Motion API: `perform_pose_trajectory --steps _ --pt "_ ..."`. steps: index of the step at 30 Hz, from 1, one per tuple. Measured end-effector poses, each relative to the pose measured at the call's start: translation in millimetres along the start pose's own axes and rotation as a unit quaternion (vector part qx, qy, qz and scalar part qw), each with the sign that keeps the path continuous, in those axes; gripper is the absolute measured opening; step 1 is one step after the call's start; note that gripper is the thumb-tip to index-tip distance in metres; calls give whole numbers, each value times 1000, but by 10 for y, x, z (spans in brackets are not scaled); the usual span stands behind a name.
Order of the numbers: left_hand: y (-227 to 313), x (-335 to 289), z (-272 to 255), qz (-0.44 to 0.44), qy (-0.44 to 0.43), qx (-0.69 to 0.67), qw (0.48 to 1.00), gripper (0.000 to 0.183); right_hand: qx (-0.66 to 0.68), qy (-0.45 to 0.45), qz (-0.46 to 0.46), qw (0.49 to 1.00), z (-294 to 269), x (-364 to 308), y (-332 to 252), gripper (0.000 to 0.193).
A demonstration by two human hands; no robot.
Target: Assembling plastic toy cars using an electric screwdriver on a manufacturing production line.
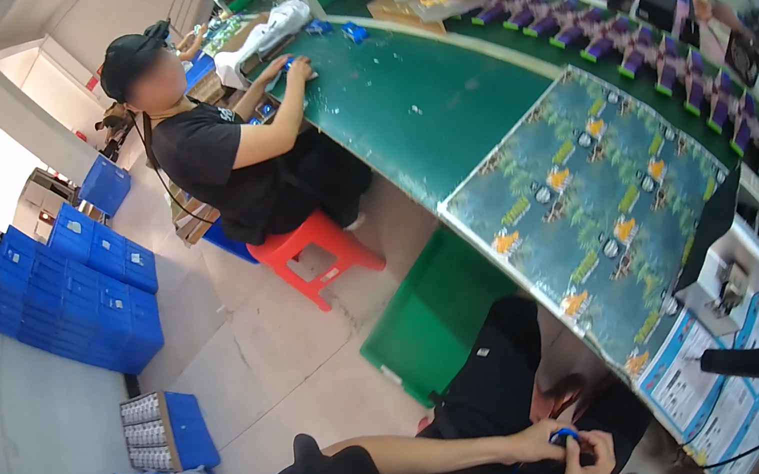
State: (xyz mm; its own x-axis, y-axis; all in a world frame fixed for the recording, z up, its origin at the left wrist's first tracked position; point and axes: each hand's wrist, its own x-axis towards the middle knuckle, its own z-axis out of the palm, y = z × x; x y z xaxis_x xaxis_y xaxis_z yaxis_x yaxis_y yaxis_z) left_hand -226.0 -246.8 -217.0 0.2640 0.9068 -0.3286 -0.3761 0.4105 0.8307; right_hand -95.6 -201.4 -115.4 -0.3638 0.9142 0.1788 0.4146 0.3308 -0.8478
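Low in the view, over my lap and beside the table edge, both of my hands are together at a small blue part [563,436]. My left hand [536,442] has its fingers closed on one side of the part. From the other side my right hand [591,467] pinches at it, its fingers curled. Most of the part is covered by my fingers, so its exact kind cannot be made out. On the table nearby lies a black hand-held tool [755,363], shaped like an electric screwdriver. A white box [729,275] with small metal pieces stands behind it.
A patterned sheet [588,210] covers the near green table [416,98]. Purple-and-green parts [637,54] line the far side. A co-worker [203,156] sits on a red stool [316,248]. A green crate [439,313] stands under the table; blue crates [71,301] are stacked at left.
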Motion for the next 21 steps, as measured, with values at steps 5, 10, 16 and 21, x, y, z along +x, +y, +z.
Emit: perform_pose_trajectory --steps 5,10,16,21 --pt "196 -36 -66 -26 -21 -1 999 40 27 -56 24 998 23 104 -5 14" --pt "222 -58 -60 -36 -13 -22 999 40 14 -105 32 994 -2 161 -31 16" --pt "73 -52 22 -33 -3 -55 998 42 -26 -68 10 997 -23 68 -86 17" --pt "109 -120 31 -66 -21 -43 997 42 65 -60 126 988 22 -191 145 13"
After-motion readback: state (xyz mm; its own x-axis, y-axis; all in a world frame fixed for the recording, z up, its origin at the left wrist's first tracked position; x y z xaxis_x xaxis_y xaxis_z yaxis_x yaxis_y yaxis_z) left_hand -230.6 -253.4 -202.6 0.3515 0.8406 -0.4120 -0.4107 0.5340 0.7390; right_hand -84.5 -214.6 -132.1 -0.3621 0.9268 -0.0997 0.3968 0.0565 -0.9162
